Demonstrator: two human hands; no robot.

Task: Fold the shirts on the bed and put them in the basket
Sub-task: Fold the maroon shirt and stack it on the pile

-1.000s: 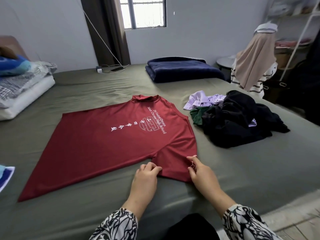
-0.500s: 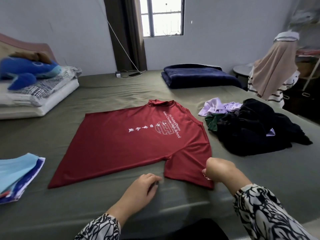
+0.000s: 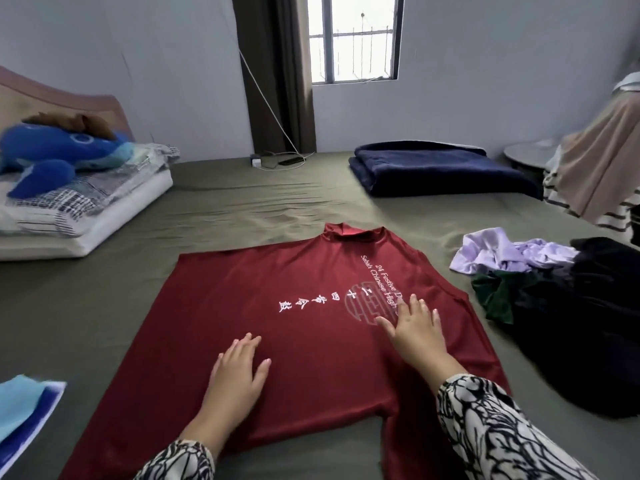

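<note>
Folded pile (image 3: 24, 407): blue/white cloth at 8 o'clock, bed's L edge, well apart from both hands. Looks like done pieces; basket not in view.
Bed (image 3: 104, 306): olive sheet, carries everything below.
Red shirt (image 3: 277, 341): task's thing now. Lies flat, print side up, dead centre under both hands. Long axis runs from collar at 1 o'clock to hem at 7 o'clock, so it sits slantwise to the person. One sleeve points to 5 o'clock, nr the R forearm.
L hand (image 3: 239, 372): fingers straight + spread, palm down, pressing flat on the shirt's lower body, hem half. Forearm comes in from 6 o'clock.
R hand (image 3: 415, 327): fingers spread, flat on chest print, partly covering the lettering. Reaches further up twd collar than L. Nearer the 5 o'clock sleeve + shoulder.
Step (judgement): smoothing before 1st fold; neither hand pinches cloth yet. R hand best placed to take the near sleeve/side edge.
Unfolded heap (image 3: 571, 306): lilac, green, black items at 3 o'clock, just beside the shirt's R shoulder, prob not touching. Still to do.
</note>
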